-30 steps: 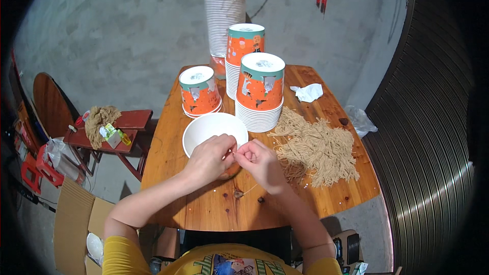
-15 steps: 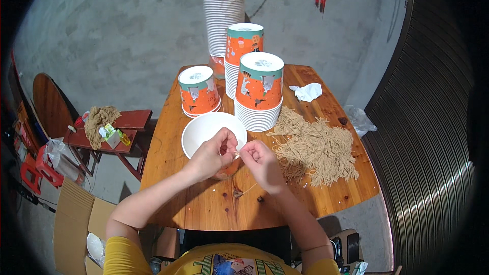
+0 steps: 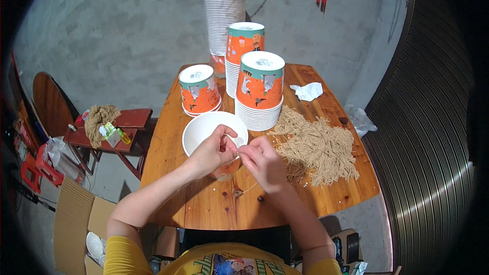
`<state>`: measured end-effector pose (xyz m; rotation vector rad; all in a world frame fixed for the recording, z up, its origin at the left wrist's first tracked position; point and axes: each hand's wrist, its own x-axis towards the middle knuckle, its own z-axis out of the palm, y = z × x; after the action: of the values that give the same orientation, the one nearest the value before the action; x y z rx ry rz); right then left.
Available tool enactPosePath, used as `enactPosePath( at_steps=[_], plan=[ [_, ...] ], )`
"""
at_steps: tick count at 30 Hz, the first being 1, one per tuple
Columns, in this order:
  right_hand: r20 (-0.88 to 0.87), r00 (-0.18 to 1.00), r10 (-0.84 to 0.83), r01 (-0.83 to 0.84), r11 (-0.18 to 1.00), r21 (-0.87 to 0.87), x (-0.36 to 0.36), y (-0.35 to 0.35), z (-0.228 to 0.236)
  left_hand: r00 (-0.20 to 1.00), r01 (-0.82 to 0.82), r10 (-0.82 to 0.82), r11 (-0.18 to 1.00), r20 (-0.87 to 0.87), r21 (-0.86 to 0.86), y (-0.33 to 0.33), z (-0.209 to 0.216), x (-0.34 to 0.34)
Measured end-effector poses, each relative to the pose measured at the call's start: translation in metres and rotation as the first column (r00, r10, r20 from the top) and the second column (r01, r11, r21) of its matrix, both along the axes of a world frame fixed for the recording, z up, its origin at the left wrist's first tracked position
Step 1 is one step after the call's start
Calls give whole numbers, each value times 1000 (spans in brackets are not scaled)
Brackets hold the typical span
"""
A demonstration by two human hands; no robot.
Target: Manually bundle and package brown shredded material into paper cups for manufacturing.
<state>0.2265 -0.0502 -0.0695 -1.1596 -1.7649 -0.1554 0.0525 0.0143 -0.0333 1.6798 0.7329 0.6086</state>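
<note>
A white paper bucket (image 3: 204, 131) stands mouth up near the middle of the table, its outer side orange. My left hand (image 3: 214, 150) is over its near right rim, thumb and fingers pinched together. Close against it, my right hand (image 3: 262, 160) pinches as well, the fingertips of both hands meeting. What they hold between them is too small to make out. A thin tan strand (image 3: 249, 189) shows on the wood below my right hand. To the right lies a loose heap of tan strings (image 3: 321, 150).
Stacks of upturned orange paper buckets (image 3: 261, 89) stand behind, with a shorter one (image 3: 199, 89) at left and a tall wrapped stack (image 3: 224, 23) at the back. Crumpled white paper (image 3: 308, 91) lies farther right. A red bench (image 3: 135, 122) is off to the left.
My right hand has shifted slightly and its fingertips have come closer to my left hand's. The bucket and the heap of strings stay where they were.
</note>
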Motion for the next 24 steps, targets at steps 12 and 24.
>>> enactPosePath(
  at_steps=[12,24],
  plan=[
    [-456,884,103,-320,845,-428,3,11,6,994,11,13,977,-112,213,-10,-1,0],
    [-861,498,-99,-797,340,-500,18,3,4,990,-14,51,964,-134,266,-11,4,-1]
  ],
)
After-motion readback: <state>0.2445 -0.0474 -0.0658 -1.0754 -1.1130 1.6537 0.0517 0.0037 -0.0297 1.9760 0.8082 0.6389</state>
